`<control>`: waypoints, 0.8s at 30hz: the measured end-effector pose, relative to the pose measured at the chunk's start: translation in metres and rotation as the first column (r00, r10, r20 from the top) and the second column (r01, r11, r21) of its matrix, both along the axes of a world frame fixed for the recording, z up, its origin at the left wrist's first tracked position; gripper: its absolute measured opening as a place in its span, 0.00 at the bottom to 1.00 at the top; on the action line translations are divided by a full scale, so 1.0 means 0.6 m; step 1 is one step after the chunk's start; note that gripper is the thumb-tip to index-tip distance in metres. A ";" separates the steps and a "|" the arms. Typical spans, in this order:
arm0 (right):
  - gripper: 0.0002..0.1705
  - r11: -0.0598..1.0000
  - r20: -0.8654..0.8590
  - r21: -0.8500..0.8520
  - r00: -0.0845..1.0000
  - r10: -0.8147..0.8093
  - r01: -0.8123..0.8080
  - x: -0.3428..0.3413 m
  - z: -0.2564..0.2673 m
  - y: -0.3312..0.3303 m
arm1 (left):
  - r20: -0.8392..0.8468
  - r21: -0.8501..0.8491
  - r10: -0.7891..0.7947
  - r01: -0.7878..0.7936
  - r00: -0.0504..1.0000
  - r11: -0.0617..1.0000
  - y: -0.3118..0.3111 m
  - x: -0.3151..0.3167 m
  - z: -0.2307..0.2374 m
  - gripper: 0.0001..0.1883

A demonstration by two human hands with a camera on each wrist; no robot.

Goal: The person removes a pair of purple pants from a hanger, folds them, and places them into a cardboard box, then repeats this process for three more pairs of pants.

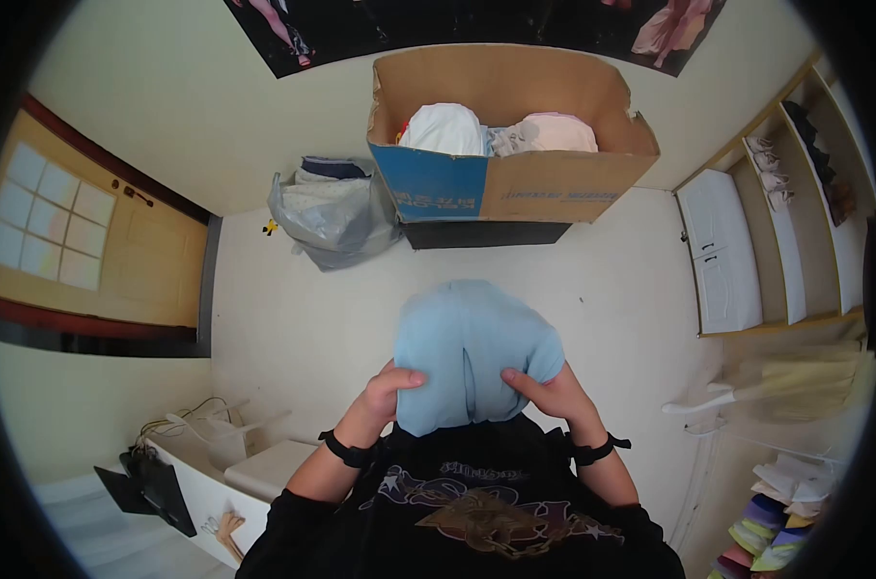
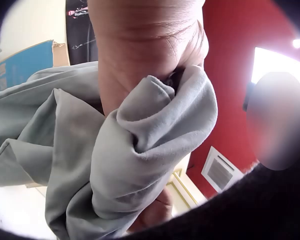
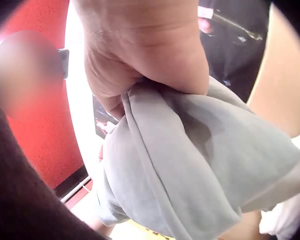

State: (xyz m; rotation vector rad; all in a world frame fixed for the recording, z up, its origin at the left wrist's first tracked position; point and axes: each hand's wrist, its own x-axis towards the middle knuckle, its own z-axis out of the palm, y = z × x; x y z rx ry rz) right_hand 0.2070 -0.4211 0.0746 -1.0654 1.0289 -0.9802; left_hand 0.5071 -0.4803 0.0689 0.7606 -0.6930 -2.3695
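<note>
While the left hand [image 1: 388, 393] grips the near left side of a pale blue cloth [image 1: 472, 347], its thumb lies on top and its fingers go out of sight beneath. Right hand [image 1: 552, 394]: a matching grip on the near right side, thumb over the top, fingers mostly hidden; neither hand is spread open.

Item, the cloth: one piece, held up in front of the shirt [image 1: 476, 502], above the floor [image 1: 611, 338] and outside the box. Colour light blue from the head, greyer in both wrist views. Outline rounded, surface mostly smooth, with one dark crease running down the middle. From the left wrist, thick rolls and loose, angular folds; from the right wrist, a long seam or folded edge.

State of work, as judged: gathering well advanced, the shape compact on top; the looser folds below are not tucked in.

Further out: two black wrist bands [image 1: 349, 449] [image 1: 600, 450]; a blue and brown cardboard box [image 1: 568, 188], holding a white bundle [image 1: 444, 130] and a pale pink bundle [image 1: 556, 133], side by side; beside the box, a grey plastic bag [image 1: 336, 227] with folded clothes [image 1: 332, 168] at its mouth.
</note>
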 end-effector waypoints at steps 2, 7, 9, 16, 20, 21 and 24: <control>0.45 1.000 -0.070 -0.013 0.997 -0.029 0.028 -0.009 0.019 -0.083 | -0.039 -0.015 0.021 -0.022 0.999 1.000 -0.084 -0.012 0.005 0.48; 0.33 0.975 -0.090 -0.162 0.981 -0.170 0.154 -0.048 0.141 -0.290 | -0.060 -0.088 -0.033 0.028 0.998 0.996 -0.329 -0.034 0.120 0.51; 0.31 0.971 -0.124 -0.189 0.977 -0.173 0.148 -0.062 0.191 -0.355 | -0.010 -0.220 -0.015 0.013 1.000 0.976 -0.402 -0.057 0.177 0.54; 0.39 0.897 0.061 -0.409 0.986 -0.157 0.168 -0.128 0.191 -0.591 | 0.048 -0.297 0.047 -0.030 0.998 0.954 -0.604 -0.120 0.199 0.55; 0.43 0.927 -0.115 -0.374 0.992 -0.057 0.010 -0.167 0.134 -0.713 | 0.099 -0.237 0.127 -0.100 0.987 0.966 -0.693 -0.162 0.175 0.56; 0.44 0.950 -0.098 -0.311 0.995 -0.033 0.001 -0.170 0.126 -0.738 | 0.108 -0.217 0.147 -0.121 0.983 0.969 -0.712 -0.169 0.165 0.56; 0.46 0.988 -0.046 -0.152 0.999 0.003 -0.010 -0.178 0.088 -0.802 | 0.145 -0.109 0.188 -0.173 0.971 0.979 -0.757 -0.173 0.113 0.50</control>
